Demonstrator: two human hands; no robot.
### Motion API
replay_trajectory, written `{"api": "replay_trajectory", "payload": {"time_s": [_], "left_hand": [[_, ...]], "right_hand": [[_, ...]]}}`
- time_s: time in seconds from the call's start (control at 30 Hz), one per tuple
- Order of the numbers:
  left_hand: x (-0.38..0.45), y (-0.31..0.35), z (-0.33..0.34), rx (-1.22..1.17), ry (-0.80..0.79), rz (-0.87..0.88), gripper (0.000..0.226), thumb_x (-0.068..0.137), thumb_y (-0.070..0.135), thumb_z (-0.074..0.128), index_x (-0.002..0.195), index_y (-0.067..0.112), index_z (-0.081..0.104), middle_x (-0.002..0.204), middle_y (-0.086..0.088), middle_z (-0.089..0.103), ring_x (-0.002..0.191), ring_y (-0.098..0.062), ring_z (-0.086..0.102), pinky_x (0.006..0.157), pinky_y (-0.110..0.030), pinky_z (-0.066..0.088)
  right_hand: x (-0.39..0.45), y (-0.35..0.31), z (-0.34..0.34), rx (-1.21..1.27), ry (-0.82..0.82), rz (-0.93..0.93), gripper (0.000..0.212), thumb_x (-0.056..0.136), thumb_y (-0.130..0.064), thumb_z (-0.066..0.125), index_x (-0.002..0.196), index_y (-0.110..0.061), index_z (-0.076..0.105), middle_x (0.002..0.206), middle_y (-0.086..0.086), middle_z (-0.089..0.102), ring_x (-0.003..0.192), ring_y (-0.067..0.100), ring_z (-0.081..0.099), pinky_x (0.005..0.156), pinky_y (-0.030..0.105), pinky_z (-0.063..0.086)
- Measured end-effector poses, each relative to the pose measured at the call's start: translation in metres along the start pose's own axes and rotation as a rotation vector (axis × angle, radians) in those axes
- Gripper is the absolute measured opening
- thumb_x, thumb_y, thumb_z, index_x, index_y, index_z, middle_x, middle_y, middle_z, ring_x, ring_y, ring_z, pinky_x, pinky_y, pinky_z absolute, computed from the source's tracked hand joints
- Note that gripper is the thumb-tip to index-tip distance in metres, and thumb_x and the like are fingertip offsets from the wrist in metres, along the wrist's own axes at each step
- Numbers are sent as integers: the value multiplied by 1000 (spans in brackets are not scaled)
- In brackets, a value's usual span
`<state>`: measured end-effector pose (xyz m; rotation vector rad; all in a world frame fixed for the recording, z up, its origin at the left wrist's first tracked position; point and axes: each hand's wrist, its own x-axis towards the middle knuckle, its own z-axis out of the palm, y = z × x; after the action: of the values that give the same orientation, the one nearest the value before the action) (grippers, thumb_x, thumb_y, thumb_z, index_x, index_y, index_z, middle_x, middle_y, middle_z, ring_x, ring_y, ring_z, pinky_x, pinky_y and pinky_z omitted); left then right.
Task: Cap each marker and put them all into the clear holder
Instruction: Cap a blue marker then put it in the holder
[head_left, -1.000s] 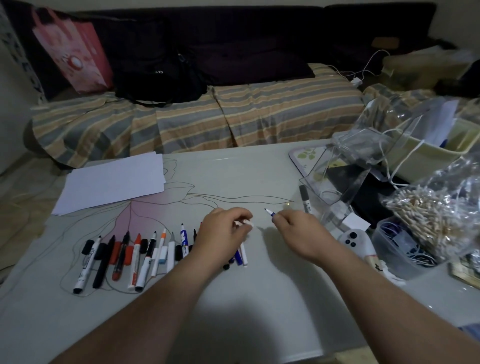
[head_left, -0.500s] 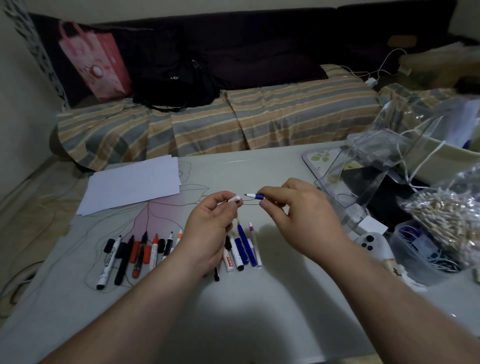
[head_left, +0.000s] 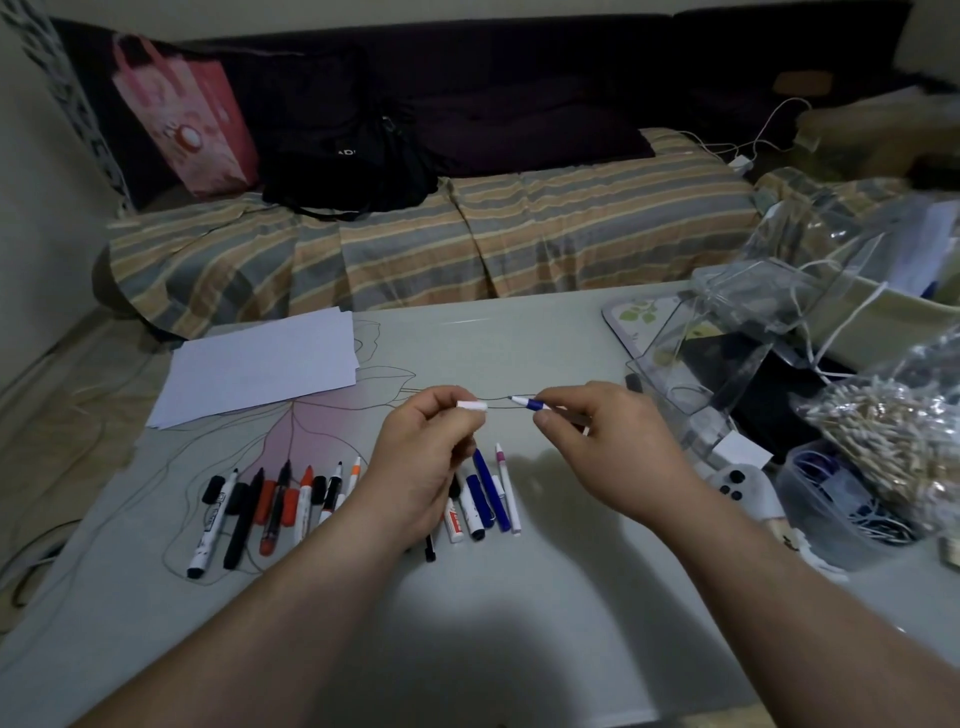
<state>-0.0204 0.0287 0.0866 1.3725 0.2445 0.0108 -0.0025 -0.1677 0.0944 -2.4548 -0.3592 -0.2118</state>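
Nearest lies bare worktop (head_left: 519, 623), open room below both forearms. Above it, the left hand (head_left: 421, 467) pinches a white cap (head_left: 472, 406), and the right hand (head_left: 608, 447) grips a blue-tipped marker (head_left: 524, 401). The marker's long axis runs left to right, tip toward the cap's mouth, with a small gap between them; so the next move is, I judge, a straight push together. Under the hands, the other markers (head_left: 483, 493) lie in a row on the worktop. Farther right stands the clear holder (head_left: 691, 374), nearer to the right hand, with cluttered bags close beside it.
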Motion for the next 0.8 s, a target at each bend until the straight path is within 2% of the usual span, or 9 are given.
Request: {"api": "replay_trajectory", "payload": {"time_s": [0.07, 0.17, 0.23, 0.27, 0.33, 0.4, 0.47, 0.6, 0.8], "left_hand": [[1, 2, 4, -102, 9, -1, 8, 91, 5, 69, 99, 8, 69, 83, -2, 68, 75, -15, 60, 78, -30, 53], [0, 6, 8, -246, 4, -24, 12, 94, 1, 65, 105, 0, 61, 111, -7, 77, 99, -23, 74, 93, -36, 56], [-1, 7, 7, -235, 15, -23, 13, 95, 2, 64, 106, 2, 57, 110, -10, 77, 100, -25, 75, 92, -37, 58], [-2, 7, 6, -169, 24, -2, 14, 96, 6, 65, 107, 1, 57, 106, -9, 78, 96, -25, 75, 91, -37, 60], [0, 2, -1, 114, 38, 98, 13, 96, 15, 68, 105, 9, 61, 97, -3, 78, 89, -22, 74, 85, -33, 61], [3, -5, -10, 481, 45, 232, 6, 95, 23, 69, 101, 25, 68, 92, 8, 75, 85, -8, 70, 78, -26, 58], [5, -10, -14, 687, 48, 303, 11, 94, 26, 70, 100, 34, 71, 92, 19, 71, 89, 3, 64, 77, -19, 52], [2, -9, -13, 691, 46, 337, 17, 92, 22, 72, 103, 35, 75, 94, 23, 72, 91, 9, 64, 77, -12, 48], [-2, -5, -7, 665, 35, 353, 18, 91, 22, 73, 104, 34, 77, 94, 21, 74, 91, 5, 66, 78, -11, 50]], "right_hand": [[-1, 0, -1, 33, 1, 6, 22, 98, -44, 55, 109, -39, 73, 87, -7, 67, 82, 10, 60, 72, 34, 53], [0, 0, -6, 71, 17, 20, 20, 98, -40, 56, 104, -35, 75, 85, -5, 70, 82, 11, 62, 75, 41, 55], [0, 0, -6, 74, 23, 19, 20, 99, -38, 57, 104, -34, 75, 84, -4, 71, 80, 13, 62, 75, 42, 56], [0, 0, -7, 81, 27, 19, 20, 99, -37, 57, 103, -33, 75, 83, -3, 71, 80, 14, 62, 75, 43, 55], [1, 0, -8, 103, 28, 22, 21, 100, -40, 55, 104, -34, 75, 84, -3, 70, 82, 15, 62, 77, 42, 55], [1, 0, -8, 61, 19, -2, 25, 100, -45, 52, 106, -38, 75, 85, -6, 66, 84, 11, 59, 77, 38, 53], [1, 0, -7, -24, 17, -52, 26, 99, -51, 51, 108, -43, 74, 86, -10, 60, 85, 8, 55, 75, 34, 49], [1, -2, -3, -125, 31, -121, 28, 98, -57, 50, 110, -47, 72, 87, -14, 56, 92, 11, 52, 76, 35, 47], [1, -3, -3, -162, 60, -148, 27, 98, -56, 50, 109, -47, 72, 87, -12, 55, 92, 15, 53, 78, 36, 47]]}}
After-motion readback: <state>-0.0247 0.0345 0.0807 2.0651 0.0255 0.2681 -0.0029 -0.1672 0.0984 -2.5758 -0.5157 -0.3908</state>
